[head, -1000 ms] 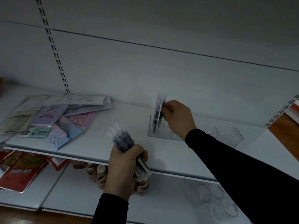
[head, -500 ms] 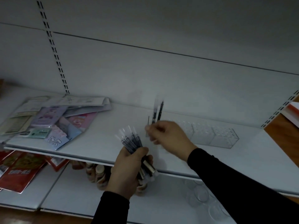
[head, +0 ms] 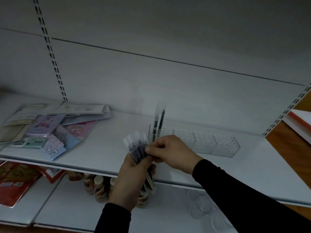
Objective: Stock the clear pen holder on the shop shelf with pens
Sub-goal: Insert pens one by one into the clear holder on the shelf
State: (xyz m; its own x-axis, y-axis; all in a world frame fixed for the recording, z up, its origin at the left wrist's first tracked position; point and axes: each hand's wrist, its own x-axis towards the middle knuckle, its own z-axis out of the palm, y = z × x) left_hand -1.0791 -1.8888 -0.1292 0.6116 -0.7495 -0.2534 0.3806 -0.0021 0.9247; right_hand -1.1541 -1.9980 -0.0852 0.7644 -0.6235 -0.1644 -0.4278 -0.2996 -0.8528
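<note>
The scene is dim and slightly blurred, so print on the packets (head: 50,132) at the shelf's left end is unreadable. The right hand (head: 173,152) hides the near left corner of the holder (head: 210,143), a long clear box of several compartments lying along the shelf (head: 252,165) near the back panel. Two pens (head: 159,125) stand upright in its leftmost compartment; whether a third stands with them cannot be told. On the lower shelf, small jars (head: 96,184) are partly hidden by the shelf edge and the left hand (head: 131,180), and clear cups (head: 202,204) are barely visible. Red packets (head: 13,180) lie at lower left, cut off by the frame. The left hand, thumb up, grasps a bundle (head: 138,148) of clear-capped pens, fanned upward in front of the shelf edge. The right hand, fingers curled, pinches at the bundle's right side; which pen it holds cannot be made out. Both arms wear black sleeves.
</note>
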